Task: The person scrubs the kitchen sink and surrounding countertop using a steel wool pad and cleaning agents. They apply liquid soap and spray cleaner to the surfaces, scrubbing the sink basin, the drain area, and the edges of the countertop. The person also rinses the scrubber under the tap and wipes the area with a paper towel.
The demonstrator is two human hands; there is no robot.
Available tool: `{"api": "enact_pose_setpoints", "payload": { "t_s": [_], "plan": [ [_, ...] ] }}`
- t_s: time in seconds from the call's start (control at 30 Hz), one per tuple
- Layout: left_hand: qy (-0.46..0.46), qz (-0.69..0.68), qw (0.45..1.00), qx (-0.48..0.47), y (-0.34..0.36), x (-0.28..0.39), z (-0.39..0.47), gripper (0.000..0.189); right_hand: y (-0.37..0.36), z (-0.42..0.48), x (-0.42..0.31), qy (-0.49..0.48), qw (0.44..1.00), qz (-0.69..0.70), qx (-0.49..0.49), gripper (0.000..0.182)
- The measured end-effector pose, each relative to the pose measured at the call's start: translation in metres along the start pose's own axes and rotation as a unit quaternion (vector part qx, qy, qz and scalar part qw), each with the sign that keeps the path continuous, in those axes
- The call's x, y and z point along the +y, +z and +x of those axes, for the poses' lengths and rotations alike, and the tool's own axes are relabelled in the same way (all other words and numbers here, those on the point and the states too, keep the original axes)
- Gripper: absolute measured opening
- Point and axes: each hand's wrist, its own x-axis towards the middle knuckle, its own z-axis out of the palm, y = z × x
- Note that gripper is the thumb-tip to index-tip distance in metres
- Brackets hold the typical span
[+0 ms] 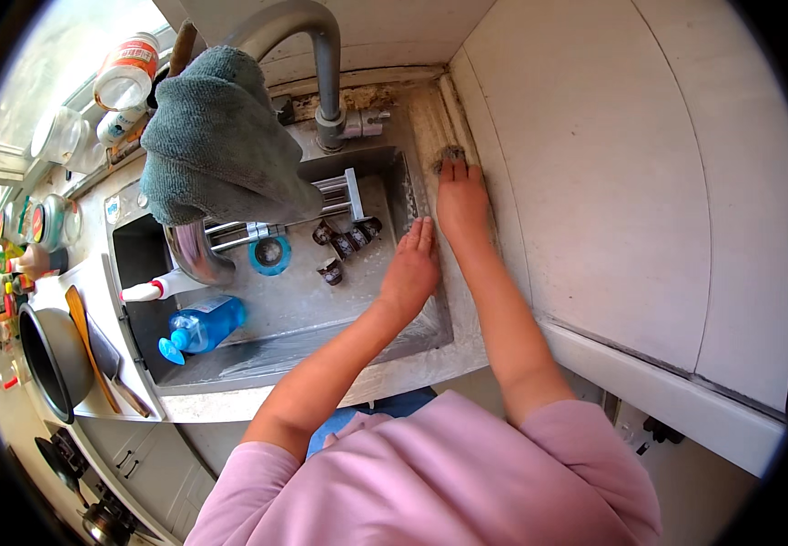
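Observation:
My right hand [463, 201] presses a steel wool scourer [451, 158] with its fingertips onto the stained counter strip [428, 126] between the sink and the wall. On the right rim of the stainless steel sink [443, 307] rests my left hand [413, 271], flat, fingers extended and close together, with nothing visible in it. Inside the sink lie several small dark cups [347, 244], a metal rack [354, 194], a blue drain ring [270, 255], a blue pump bottle [208, 323] and a white spray bottle [179, 282].
A grey-green cloth [216, 136] hangs over a curved metal pipe beside the faucet [329, 82]. At left, a white board [97, 269] bears a pot [59, 358], a wooden spatula [87, 334] and a cleaver [104, 351]. Jars [124, 75] line the window side. The tiled wall [605, 170] bounds the right.

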Motion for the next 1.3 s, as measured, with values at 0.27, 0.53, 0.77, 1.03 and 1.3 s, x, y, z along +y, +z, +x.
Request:
{"api": "enact_pose_setpoints", "payload": {
  "t_s": [0.27,0.53,0.77,1.03,1.3],
  "plan": [
    [0.021,-0.032,0.999,-0.030,-0.011,0.006,0.000,0.102,0.050,0.131,-0.001,0.029,0.999,0.005,-0.042,0.014],
    [-0.016,-0.046,0.998,-0.035,-0.012,0.000,-0.001,0.102,0.020,0.046,-0.001,0.030,0.998,0.047,-0.028,0.023],
    [0.009,-0.040,0.998,-0.040,-0.014,0.003,0.001,0.103,0.045,0.117,0.002,0.033,0.999,0.008,-0.006,0.026],
    [0.009,-0.033,0.999,-0.036,-0.004,0.002,0.001,0.102,0.022,0.038,0.008,-0.002,1.000,0.009,-0.011,0.032],
    [0.020,-0.023,0.999,-0.032,-0.005,0.001,0.001,0.094,-0.041,-0.070,0.006,0.033,0.998,-0.004,-0.052,0.033]
  ]
}}
